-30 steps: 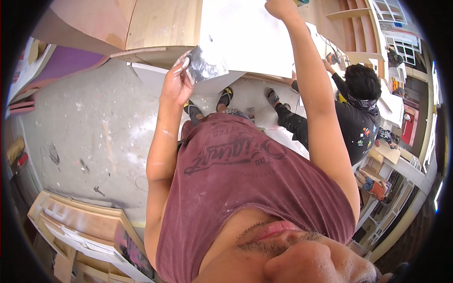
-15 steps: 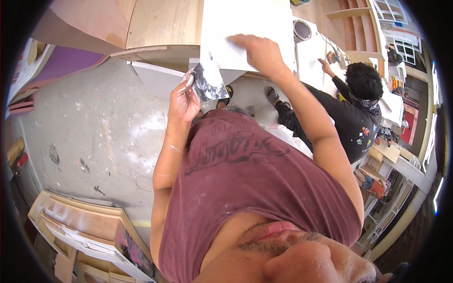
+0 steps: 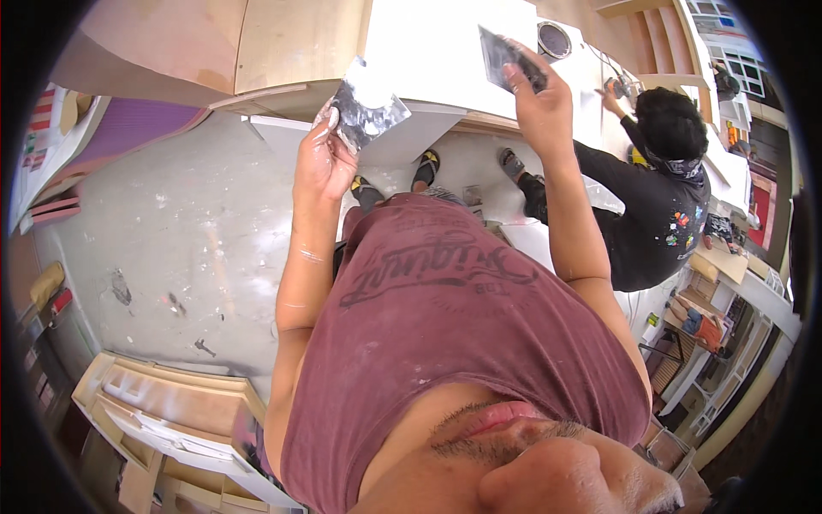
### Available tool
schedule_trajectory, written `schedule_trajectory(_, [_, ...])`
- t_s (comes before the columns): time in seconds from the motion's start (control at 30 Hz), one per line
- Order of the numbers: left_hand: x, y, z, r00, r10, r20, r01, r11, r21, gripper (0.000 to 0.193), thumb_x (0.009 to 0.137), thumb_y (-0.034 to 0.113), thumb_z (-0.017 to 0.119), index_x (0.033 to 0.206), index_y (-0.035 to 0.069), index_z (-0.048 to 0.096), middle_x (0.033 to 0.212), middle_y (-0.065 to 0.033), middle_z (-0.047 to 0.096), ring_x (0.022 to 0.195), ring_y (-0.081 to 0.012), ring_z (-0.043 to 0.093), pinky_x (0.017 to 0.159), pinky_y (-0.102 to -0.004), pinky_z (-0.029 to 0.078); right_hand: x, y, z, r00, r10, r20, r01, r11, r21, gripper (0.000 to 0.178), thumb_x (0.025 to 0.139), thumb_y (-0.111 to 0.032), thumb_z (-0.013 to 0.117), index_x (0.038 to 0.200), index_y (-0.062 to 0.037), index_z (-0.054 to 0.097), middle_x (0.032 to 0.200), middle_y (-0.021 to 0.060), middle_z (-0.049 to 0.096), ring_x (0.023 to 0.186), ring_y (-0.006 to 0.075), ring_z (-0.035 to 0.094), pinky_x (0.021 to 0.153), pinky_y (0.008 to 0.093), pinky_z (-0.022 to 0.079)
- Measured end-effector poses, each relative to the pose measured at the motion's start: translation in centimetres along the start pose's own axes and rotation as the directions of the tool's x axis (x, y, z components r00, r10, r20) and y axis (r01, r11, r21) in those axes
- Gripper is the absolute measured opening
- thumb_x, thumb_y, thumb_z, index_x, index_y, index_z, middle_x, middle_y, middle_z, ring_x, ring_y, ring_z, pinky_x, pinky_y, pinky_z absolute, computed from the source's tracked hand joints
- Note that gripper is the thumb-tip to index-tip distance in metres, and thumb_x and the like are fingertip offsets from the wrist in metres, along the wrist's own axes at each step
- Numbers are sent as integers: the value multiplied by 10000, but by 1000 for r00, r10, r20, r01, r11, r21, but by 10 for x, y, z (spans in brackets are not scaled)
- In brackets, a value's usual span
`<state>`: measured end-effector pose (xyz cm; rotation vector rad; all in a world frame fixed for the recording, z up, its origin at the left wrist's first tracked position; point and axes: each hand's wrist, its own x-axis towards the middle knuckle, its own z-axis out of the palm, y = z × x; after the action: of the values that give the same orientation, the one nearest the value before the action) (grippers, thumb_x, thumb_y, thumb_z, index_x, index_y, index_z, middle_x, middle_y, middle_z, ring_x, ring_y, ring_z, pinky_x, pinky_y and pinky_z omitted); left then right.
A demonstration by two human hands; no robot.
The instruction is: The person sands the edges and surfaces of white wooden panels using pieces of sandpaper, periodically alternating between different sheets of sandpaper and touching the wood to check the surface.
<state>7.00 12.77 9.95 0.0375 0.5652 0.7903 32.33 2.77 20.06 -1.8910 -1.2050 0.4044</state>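
Note:
My left hand (image 3: 325, 164), smeared with white, is closed on the edge of a thin dark square plate (image 3: 349, 120). White paste covers part of the plate's face. My right hand (image 3: 545, 104) grips a flat dark scraper (image 3: 497, 58), thumb on its near face and fingers at its far side. The scraper is held tilted above a white panel (image 3: 432, 56), at its right part. Whether its edge touches the panel I cannot tell. The plate stays at the panel's near left edge, apart from the scraper.
A bare wooden cabinet (image 3: 300, 43) adjoins the panel on the left. A round dark-rimmed container (image 3: 554, 40) stands right of the scraper. A co-worker in black (image 3: 642, 214) works close by on the right, with an orange power tool (image 3: 616, 87). Wooden frames (image 3: 171, 411) lie behind at lower left.
My right hand has moved right from mid-panel and turned, so the scraper now shows. My left hand has tilted the plate and brought it slightly up over the panel's edge.

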Motion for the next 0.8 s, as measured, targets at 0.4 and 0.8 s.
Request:
schedule_trajectory(0.4, [-19, -14, 47, 960, 270, 65, -276, 899, 339, 269, 980, 65, 551, 1229, -36, 535, 1056, -89, 671, 895, -147, 671, 749, -264, 558, -32, -14, 69, 974, 204, 102, -207, 603, 770, 391, 936, -110, 666, 1274, 62, 570, 1060, 81, 671, 938, 95, 596, 866, 225, 475])
schedule_trajectory(0.8, [8, -6, 79, 940, 335, 68, -339, 889, 308, 130, 968, 103, 567, 1087, 51, 577, 1060, -49, 667, 971, -149, 657, 854, -294, 542, 11, 21, 22, 941, 311, -133, -71, 565, 822, 407, 936, -161, 675, 1263, 43, 542, 1136, 101, 656, 1025, 161, 638, 928, 316, 531])
